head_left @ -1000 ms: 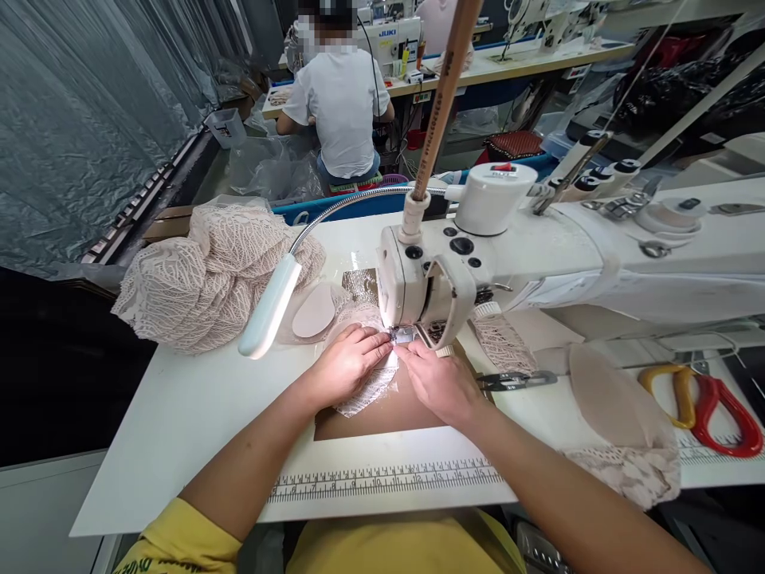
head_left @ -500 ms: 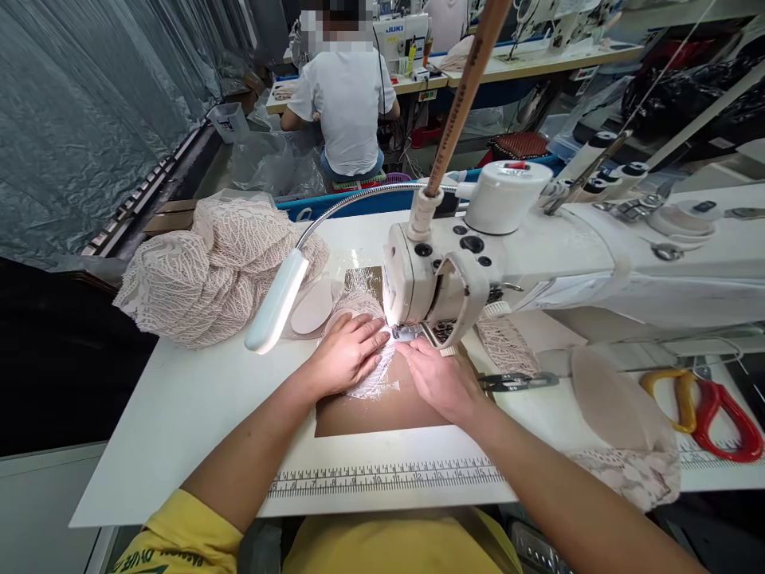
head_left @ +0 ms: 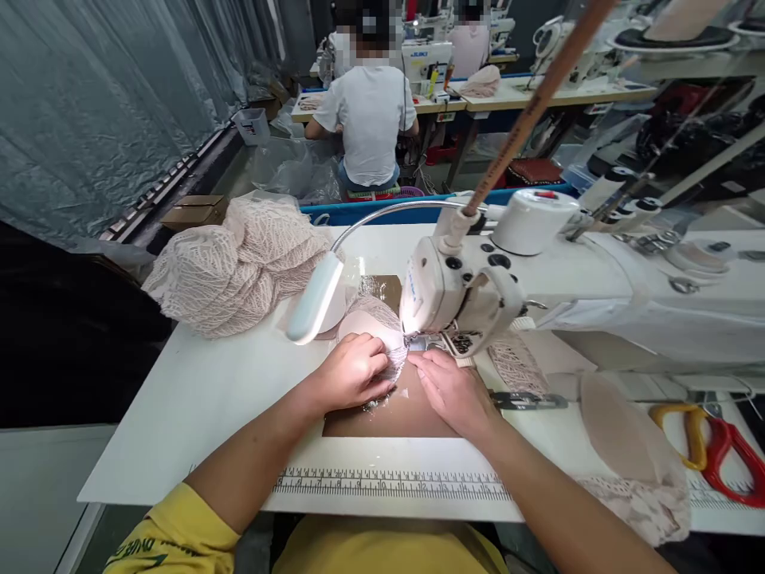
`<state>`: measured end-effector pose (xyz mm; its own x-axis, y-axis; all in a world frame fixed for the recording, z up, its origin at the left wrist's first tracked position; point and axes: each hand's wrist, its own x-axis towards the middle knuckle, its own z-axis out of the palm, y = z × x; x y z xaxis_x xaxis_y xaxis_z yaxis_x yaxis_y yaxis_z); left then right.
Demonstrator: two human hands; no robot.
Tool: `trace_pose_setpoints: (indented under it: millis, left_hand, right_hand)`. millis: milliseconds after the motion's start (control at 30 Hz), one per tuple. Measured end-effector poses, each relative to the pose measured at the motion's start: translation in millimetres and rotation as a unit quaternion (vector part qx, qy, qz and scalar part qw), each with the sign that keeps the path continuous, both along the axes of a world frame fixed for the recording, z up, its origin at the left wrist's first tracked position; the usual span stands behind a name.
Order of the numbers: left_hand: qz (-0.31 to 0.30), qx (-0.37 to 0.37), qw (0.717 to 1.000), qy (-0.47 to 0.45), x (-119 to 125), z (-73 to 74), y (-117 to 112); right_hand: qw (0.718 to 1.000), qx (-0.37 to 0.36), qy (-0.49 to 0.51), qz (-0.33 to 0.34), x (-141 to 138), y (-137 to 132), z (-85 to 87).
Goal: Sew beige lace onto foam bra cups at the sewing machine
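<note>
A white sewing machine stands on the white table, its head over a brown plate. Under the needle lies a small piece of pale lace with a beige foam cup behind it. My left hand has its fingers curled, pressing down on the lace just left of the presser foot. My right hand lies flat with fingers extended, its fingertips on the lace edge right at the foot.
A heap of pink lace sits at the table's back left, under a gooseneck lamp. Right of my hands are metal snips, beige foam cups and red and yellow scissors. A person in white sits at another machine.
The view has shifted, so everything sits further right. My left hand's fingers have curled tighter over the lace, and less of the lace shows in front of the foot.
</note>
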<state>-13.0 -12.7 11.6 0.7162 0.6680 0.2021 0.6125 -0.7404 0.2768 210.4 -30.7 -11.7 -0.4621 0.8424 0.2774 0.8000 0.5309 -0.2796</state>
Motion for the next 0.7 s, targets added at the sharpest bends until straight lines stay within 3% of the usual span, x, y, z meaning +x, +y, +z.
trace_pose_setpoints:
  millis: [200,500,700]
  left_hand:
    - [0.041,0.002,0.999,0.005,5.3,-3.9,-0.7]
    - [0.056,-0.096,0.991,-0.077,-1.0,-3.6,5.0]
    - [0.081,-0.205,0.965,-0.14,-0.8,-0.2,8.5]
  right_hand:
    - [0.999,-0.001,0.015,0.032,0.6,0.9,1.8]
    - [0.996,-0.01,0.053,0.072,0.0,-2.1,2.1]
    - [0.996,-0.022,-0.024,0.083,-3.5,-1.8,2.7]
